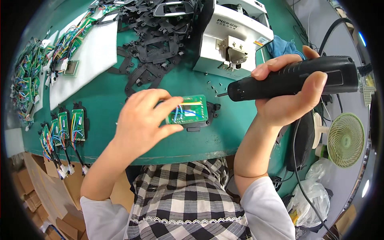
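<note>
A green circuit board (200, 105) with blue and yellow wires sits over a black plastic bracket (215, 110) on the green tabletop. My left hand (142, 118) grips the board's left end between thumb and fingers. In my right hand (294, 94) is a black electric screwdriver (296, 78), held sideways with its bit (222, 95) pointing left. The bit is apart from the board, up and right of it. Several small screws (214, 87) lie loose near the tip.
Beyond my hands stand a white screw feeder (228, 40) and a heap of black brackets (154, 52). Wired boards (78, 126) line the left table edge; more lie on white foam (90, 64). At right are a green fan (345, 140) and the screwdriver's cable (296, 160).
</note>
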The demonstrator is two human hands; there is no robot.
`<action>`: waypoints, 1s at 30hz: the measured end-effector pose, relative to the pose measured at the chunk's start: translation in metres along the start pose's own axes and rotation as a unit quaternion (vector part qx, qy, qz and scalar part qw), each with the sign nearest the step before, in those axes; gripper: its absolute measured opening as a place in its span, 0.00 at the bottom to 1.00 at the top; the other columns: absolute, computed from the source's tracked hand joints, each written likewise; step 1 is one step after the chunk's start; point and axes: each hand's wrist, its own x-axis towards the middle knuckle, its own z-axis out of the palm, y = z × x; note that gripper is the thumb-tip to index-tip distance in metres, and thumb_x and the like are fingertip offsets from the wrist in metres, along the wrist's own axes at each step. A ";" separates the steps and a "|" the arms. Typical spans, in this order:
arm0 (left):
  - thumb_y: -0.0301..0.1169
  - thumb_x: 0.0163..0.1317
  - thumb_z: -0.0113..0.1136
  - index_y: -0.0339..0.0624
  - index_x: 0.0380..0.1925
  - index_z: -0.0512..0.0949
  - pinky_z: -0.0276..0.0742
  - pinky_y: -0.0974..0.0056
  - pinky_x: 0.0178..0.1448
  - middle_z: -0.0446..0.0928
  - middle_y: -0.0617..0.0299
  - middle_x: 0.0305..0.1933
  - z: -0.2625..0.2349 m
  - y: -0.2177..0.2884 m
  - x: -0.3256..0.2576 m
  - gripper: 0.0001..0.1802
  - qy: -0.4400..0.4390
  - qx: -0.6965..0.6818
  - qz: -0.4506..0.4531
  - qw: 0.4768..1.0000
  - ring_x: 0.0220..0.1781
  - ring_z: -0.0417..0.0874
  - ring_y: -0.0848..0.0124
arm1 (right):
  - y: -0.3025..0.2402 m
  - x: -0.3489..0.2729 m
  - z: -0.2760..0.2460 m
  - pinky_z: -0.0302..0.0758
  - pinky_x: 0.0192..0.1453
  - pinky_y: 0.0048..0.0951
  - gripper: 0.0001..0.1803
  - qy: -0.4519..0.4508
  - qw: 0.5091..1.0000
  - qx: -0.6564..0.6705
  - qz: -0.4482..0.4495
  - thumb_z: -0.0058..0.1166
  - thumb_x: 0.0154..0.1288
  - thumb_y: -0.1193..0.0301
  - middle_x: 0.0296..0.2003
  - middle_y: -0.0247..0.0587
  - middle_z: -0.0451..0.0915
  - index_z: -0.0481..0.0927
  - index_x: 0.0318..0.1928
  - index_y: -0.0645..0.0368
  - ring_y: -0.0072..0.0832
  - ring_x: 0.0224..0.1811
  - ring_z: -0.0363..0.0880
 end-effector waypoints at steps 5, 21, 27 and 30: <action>0.41 0.38 0.74 0.44 0.45 0.80 0.72 0.56 0.53 0.75 0.60 0.42 0.020 0.008 0.004 0.30 -0.035 -0.017 0.005 0.999 0.47 0.77 0.59 | 0.005 -0.009 0.008 0.73 0.17 0.25 0.38 0.040 0.997 0.058 0.014 0.58 0.60 0.49 0.18 0.44 0.76 0.63 0.50 0.76 0.27 0.12 0.74; 0.34 0.39 0.75 0.44 0.46 0.80 0.76 0.58 0.48 0.74 0.60 0.44 0.028 0.007 0.001 0.29 -0.056 -0.074 -0.058 0.994 0.46 0.77 0.62 | 0.016 -0.026 0.018 0.73 0.17 0.25 0.37 -0.047 0.998 -0.029 -0.009 0.51 0.64 0.46 0.19 0.46 0.75 0.62 0.51 0.73 0.29 0.13 0.74; 0.33 0.38 0.75 0.45 0.46 0.80 0.75 0.58 0.49 0.74 0.60 0.44 0.027 0.008 0.001 0.29 -0.062 -0.082 -0.078 0.992 0.47 0.76 0.61 | 0.016 -0.027 0.024 0.71 0.16 0.23 0.40 -0.069 0.996 -0.048 -0.026 0.51 0.61 0.41 0.17 0.44 0.74 0.63 0.48 0.72 0.27 0.12 0.72; 0.33 0.38 0.75 0.45 0.46 0.80 0.75 0.57 0.50 0.73 0.60 0.44 0.029 0.006 0.001 0.29 -0.060 -0.090 -0.074 0.991 0.47 0.76 0.60 | 0.017 -0.028 0.023 0.71 0.16 0.24 0.41 -0.078 0.996 -0.030 -0.013 0.51 0.61 0.40 0.17 0.44 0.74 0.63 0.49 0.72 0.27 0.12 0.73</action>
